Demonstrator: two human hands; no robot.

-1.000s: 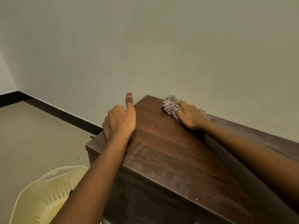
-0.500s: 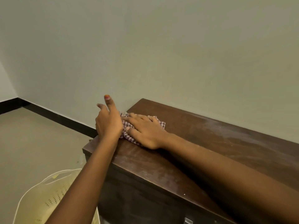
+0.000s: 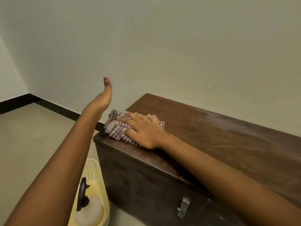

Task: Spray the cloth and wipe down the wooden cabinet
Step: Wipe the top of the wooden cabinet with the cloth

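In the head view, the right hand (image 3: 143,129) lies flat, fingers spread, on the checked cloth (image 3: 118,128), pressing it onto the top of the wooden cabinet (image 3: 211,136) near its left end. The open palm spreads pressure over the bunched fabric, which suits wiping rather than gripping; the cloth's left edge is blurred and seems to reach the cabinet's edge. The left hand (image 3: 104,97) is lifted off the cabinet, open and holding nothing, probably raised to stay clear of the cloth's path. The two hands are apart. Pale dusty streaks (image 3: 216,118) show further right on the top, so much wiping likely remains. Below on the floor, a cream basket (image 3: 97,173) holds a spray bottle (image 3: 88,207), parked within reach for re-wetting the cloth.
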